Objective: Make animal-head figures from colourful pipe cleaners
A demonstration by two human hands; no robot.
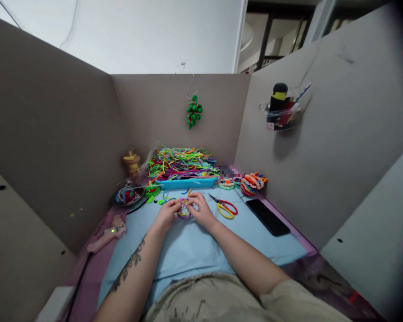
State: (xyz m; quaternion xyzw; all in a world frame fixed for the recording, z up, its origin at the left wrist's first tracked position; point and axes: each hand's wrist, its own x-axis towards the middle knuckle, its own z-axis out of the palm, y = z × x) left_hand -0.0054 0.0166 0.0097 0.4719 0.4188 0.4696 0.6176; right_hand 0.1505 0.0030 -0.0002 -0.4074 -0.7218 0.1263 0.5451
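Note:
Between my two hands, over the blue sheet (184,250), is a small ring-like piece of bent pipe cleaners (184,214) in purple, pink and yellow. My left hand (170,212) pinches its left side with thumb and fingertips. On the other side, the fingers of my right hand (200,209) close on its upper right edge. Part of the piece is hidden behind my fingers. Scissors (225,207) with one red and one yellow handle lie just right of my right hand, blades pointing away to the left. Loose pipe cleaner bits (168,197) lie beyond my left hand.
A blue tray (188,183) heaped with colourful pipe cleaners stands at the back. Left are a dark bowl (127,197), a green frog-like figure (152,191) and a pink glue gun (109,233) with a cord. Right lies a black phone (267,217). Grey partitions (181,103) enclose the table.

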